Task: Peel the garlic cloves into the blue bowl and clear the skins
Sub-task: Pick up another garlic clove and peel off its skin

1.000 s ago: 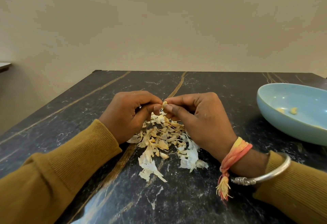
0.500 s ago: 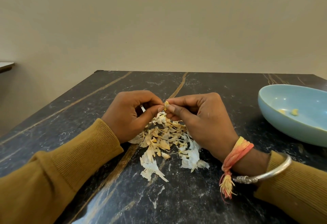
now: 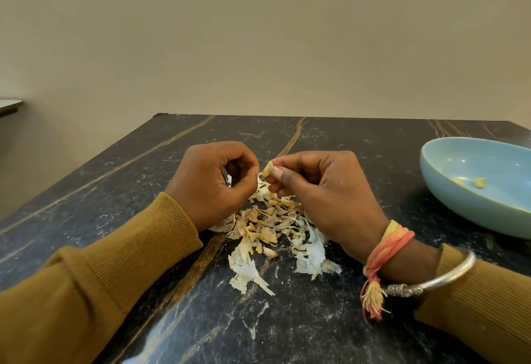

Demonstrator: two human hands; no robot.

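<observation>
Parting from the garlic clove (image 3: 268,169) my right hand (image 3: 324,191) pinches, my left hand (image 3: 209,185) drew back curled, contents unclear; blue bowl (image 3: 474,159) rightward next.

Skins (image 3: 270,228) heaped on table (image 3: 201,320) between left hand (image 3: 212,182) and right hand (image 3: 324,191); clove (image 3: 267,168) held above. Bowl (image 3: 459,205) placed right, peeled pieces (image 3: 479,183) inside.

A black marble table (image 3: 359,320) bears a pile of garlic skins (image 3: 273,228) and a blue bowl (image 3: 471,208).
</observation>
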